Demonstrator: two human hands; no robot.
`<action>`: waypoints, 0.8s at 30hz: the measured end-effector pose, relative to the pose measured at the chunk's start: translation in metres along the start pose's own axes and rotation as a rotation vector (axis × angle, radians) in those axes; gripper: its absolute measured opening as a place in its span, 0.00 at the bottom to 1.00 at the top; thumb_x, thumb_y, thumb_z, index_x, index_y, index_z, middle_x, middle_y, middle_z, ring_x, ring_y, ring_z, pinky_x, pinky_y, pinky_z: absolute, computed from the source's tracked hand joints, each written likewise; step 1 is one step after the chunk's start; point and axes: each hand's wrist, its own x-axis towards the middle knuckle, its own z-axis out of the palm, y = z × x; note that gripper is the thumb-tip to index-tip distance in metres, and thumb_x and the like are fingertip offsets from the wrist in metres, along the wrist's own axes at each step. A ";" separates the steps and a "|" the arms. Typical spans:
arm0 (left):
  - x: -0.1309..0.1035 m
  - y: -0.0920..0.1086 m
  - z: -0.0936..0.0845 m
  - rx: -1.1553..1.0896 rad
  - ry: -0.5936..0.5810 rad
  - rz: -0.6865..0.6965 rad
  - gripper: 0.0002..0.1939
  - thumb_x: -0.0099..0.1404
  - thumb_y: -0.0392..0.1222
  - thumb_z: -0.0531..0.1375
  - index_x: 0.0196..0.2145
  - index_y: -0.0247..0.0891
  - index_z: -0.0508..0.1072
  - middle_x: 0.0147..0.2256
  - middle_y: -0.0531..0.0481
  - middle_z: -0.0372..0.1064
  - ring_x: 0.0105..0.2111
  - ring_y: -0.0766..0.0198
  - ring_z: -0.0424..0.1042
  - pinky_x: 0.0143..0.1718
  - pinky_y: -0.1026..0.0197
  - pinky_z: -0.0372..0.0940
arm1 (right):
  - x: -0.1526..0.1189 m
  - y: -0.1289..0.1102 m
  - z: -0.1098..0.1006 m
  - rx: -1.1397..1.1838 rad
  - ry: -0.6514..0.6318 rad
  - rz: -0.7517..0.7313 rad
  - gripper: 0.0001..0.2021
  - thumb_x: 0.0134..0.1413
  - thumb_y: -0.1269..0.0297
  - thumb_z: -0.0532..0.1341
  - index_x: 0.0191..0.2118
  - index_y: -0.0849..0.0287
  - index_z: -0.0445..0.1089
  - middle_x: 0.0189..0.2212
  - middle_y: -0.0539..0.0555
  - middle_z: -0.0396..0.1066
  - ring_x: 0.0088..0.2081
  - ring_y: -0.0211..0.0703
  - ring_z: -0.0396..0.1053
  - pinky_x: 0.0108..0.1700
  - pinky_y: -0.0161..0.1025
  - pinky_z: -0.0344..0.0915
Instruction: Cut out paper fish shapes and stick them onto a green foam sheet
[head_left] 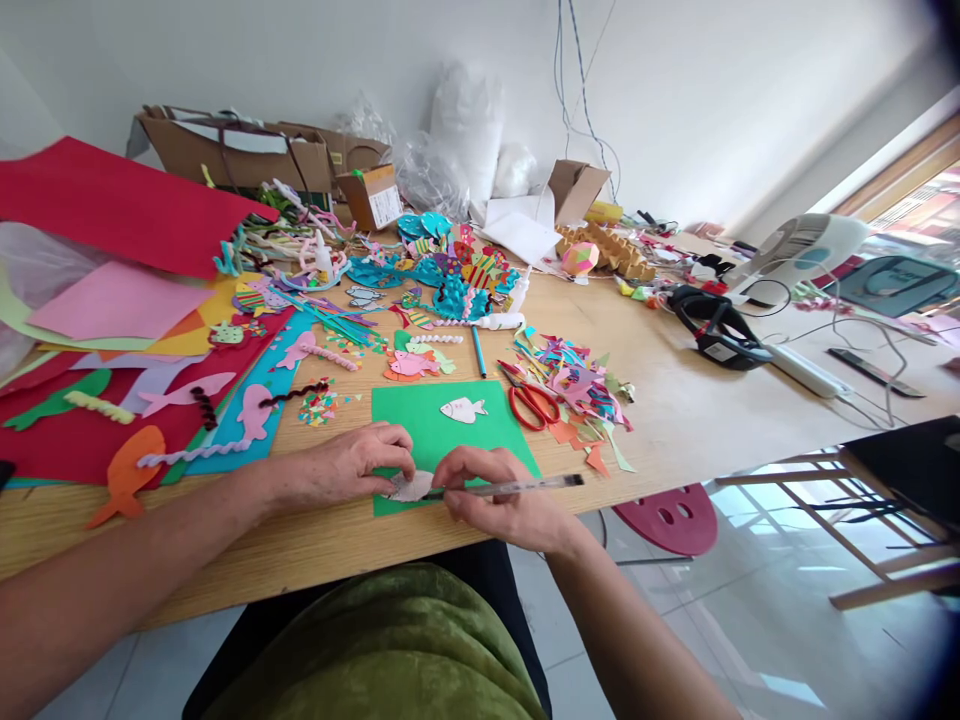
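Plainly, the right hand pinches a slim pen, its tip by the near white fish cutout, which the left hand presses onto the green sheet with curled fingers. From my remote post I'd judge this tracing; the next stroke calls for a steady cutout. Both hands slant inward, knuckles bent. Red scissors lie farther right.

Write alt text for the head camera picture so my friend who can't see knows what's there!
A person's right hand holds a pen at a white cutout on green paper, while the left hand touches the cutout. A white fish lies farther up the paper, with red scissors and colourful scraps to the right.
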 end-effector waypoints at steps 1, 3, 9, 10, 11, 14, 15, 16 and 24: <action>0.000 0.000 0.000 0.001 0.000 0.004 0.06 0.65 0.36 0.58 0.37 0.42 0.74 0.39 0.50 0.65 0.41 0.62 0.66 0.44 0.64 0.59 | 0.003 0.000 0.003 -0.006 -0.018 0.015 0.04 0.52 0.72 0.58 0.33 0.59 0.69 0.25 0.48 0.70 0.27 0.35 0.66 0.30 0.31 0.62; 0.000 -0.001 0.001 0.003 0.002 0.010 0.06 0.66 0.38 0.57 0.37 0.43 0.74 0.39 0.50 0.65 0.41 0.62 0.66 0.44 0.64 0.59 | 0.008 0.003 0.009 -0.005 -0.034 0.036 0.02 0.50 0.72 0.59 0.30 0.60 0.68 0.25 0.48 0.70 0.27 0.35 0.65 0.30 0.30 0.61; 0.000 -0.002 0.002 0.001 0.009 0.023 0.07 0.67 0.40 0.56 0.37 0.43 0.75 0.39 0.50 0.64 0.41 0.62 0.65 0.44 0.65 0.59 | 0.015 0.012 0.017 -0.034 -0.081 0.042 0.04 0.46 0.75 0.58 0.27 0.60 0.68 0.23 0.47 0.68 0.23 0.32 0.62 0.27 0.28 0.59; 0.000 -0.002 0.001 -0.001 0.008 0.025 0.07 0.67 0.40 0.56 0.37 0.43 0.75 0.39 0.50 0.64 0.41 0.62 0.65 0.44 0.65 0.59 | 0.015 0.012 0.018 -0.043 -0.081 0.044 0.04 0.46 0.76 0.58 0.27 0.60 0.68 0.22 0.47 0.68 0.23 0.32 0.62 0.26 0.27 0.59; 0.001 -0.002 0.001 -0.001 0.007 0.025 0.08 0.67 0.40 0.55 0.37 0.43 0.75 0.38 0.50 0.64 0.41 0.62 0.65 0.44 0.65 0.59 | 0.015 0.013 0.018 -0.048 -0.078 0.046 0.05 0.45 0.76 0.58 0.27 0.60 0.68 0.22 0.46 0.67 0.23 0.31 0.62 0.26 0.27 0.59; 0.001 -0.001 0.000 -0.004 0.002 0.027 0.08 0.68 0.41 0.55 0.36 0.43 0.75 0.38 0.50 0.64 0.40 0.62 0.65 0.43 0.65 0.59 | 0.016 0.013 0.019 -0.046 -0.076 0.053 0.05 0.45 0.77 0.59 0.27 0.60 0.68 0.22 0.46 0.67 0.22 0.31 0.62 0.26 0.27 0.59; 0.001 -0.001 0.000 -0.006 0.000 0.028 0.08 0.68 0.42 0.55 0.36 0.42 0.75 0.38 0.50 0.64 0.41 0.62 0.65 0.44 0.65 0.59 | 0.016 0.013 0.020 -0.047 -0.078 0.051 0.05 0.45 0.77 0.59 0.27 0.60 0.67 0.22 0.46 0.67 0.22 0.31 0.62 0.26 0.27 0.59; 0.001 0.000 0.000 -0.007 -0.002 0.029 0.09 0.68 0.42 0.55 0.36 0.42 0.75 0.38 0.50 0.64 0.41 0.62 0.65 0.44 0.65 0.59 | 0.017 0.014 0.020 -0.049 -0.080 0.048 0.05 0.45 0.77 0.59 0.27 0.60 0.67 0.22 0.46 0.68 0.23 0.31 0.62 0.26 0.27 0.59; 0.002 0.000 -0.001 -0.009 -0.018 0.027 0.08 0.67 0.42 0.55 0.36 0.42 0.75 0.38 0.49 0.64 0.41 0.61 0.65 0.44 0.64 0.59 | 0.016 0.015 0.023 -0.081 -0.071 0.028 0.05 0.46 0.76 0.58 0.28 0.60 0.67 0.23 0.47 0.69 0.23 0.32 0.62 0.27 0.27 0.59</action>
